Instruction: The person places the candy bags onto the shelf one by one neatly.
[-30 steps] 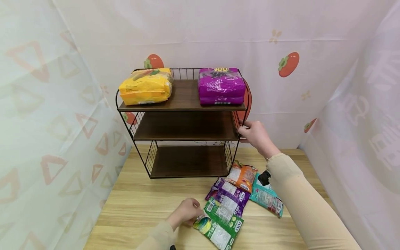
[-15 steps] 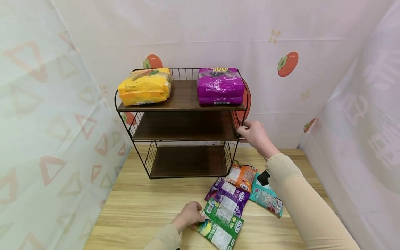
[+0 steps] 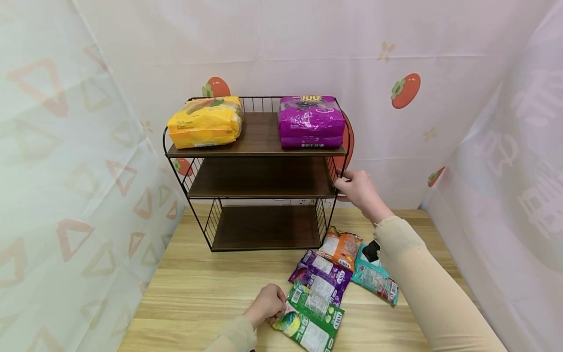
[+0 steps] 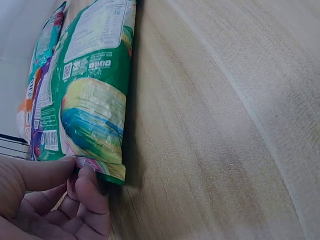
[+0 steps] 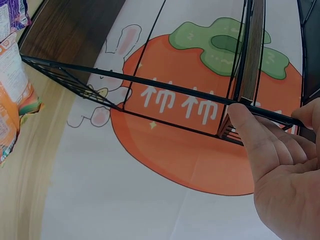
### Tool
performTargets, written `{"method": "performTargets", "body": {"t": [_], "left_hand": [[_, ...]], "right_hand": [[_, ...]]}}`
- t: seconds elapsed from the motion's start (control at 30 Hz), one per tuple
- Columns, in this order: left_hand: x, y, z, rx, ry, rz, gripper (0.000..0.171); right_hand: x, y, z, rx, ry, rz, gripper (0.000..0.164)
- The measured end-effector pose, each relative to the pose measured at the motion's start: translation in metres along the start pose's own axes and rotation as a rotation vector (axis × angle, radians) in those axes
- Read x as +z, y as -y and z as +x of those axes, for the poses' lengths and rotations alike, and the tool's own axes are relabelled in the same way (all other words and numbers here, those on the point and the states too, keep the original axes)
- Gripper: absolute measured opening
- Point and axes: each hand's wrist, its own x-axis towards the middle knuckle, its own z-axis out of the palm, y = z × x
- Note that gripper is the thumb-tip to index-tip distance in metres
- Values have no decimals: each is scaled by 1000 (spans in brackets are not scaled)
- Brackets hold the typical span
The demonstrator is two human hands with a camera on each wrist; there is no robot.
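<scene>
My left hand pinches the near-left corner of a green candy bag between thumb and curled fingers. In the left wrist view the green bag slants up from the fingertips, its printed back showing. My right hand grips the right side frame of a black wire shelf rack at its middle level. Seen from the right wrist, thumb and fingers of the right hand close around the thin black bar. Part of those fingers is hidden behind the frame in the head view.
A purple bag, an orange bag and a teal bag lie on the wooden table beside the green one. On the rack's top board stand a yellow pack and a magenta pack. Printed cloth hangs around the table.
My left hand has moved slightly right onto the green bag's corner and taken hold of it; the bag has shifted slightly. My right hand stays on the rack.
</scene>
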Motion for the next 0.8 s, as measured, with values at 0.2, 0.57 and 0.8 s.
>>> {"method": "performTargets", "body": {"t": [0.2, 0.57, 0.8], "left_hand": [[-3, -1, 0, 45, -2, 37, 20], [-17, -14, 0, 76, -4, 101, 21], [-31, -23, 1, 113, -41, 206, 19]], "right_hand": [[-1, 0, 1, -5, -6, -14, 54], [0, -1, 1, -7, -5, -18, 54], [0, -1, 0, -3, -2, -14, 54]]}}
